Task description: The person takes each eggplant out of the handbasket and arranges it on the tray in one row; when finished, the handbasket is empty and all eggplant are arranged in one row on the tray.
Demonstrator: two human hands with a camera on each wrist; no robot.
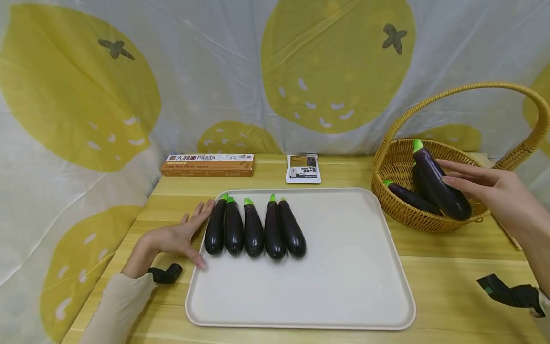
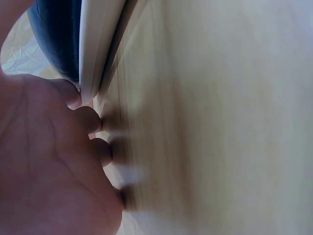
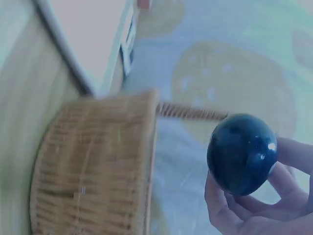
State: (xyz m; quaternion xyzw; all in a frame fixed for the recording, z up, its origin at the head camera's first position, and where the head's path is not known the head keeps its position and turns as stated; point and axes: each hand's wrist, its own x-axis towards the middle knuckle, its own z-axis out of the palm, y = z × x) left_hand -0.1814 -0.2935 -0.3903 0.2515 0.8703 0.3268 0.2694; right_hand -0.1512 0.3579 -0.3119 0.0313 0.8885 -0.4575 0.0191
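In the head view my right hand [image 1: 485,184] holds a dark purple eggplant [image 1: 442,184] with a bright green stem end over the wicker basket [image 1: 399,210]. The right wrist view shows that eggplant's rounded end [image 3: 242,154], with thumb and fingers around it. Under it in the basket lie another eggplant [image 1: 412,198] and a partly hidden one [image 1: 419,184]. My left hand [image 1: 176,239] rests at the left rim of the white tray [image 1: 343,286], its fingers spread. Several eggplants [image 1: 254,234] lie side by side on the tray's left half, stems pointing away.
A pasta box [image 1: 208,167] and a small white-edged packet [image 1: 303,169] lie behind the tray on the wooden table [image 1: 451,286]. The basket's tall handle [image 1: 472,86] arches over its opening. A lemon-print cloth [image 1: 215,71] hangs at the back and left.
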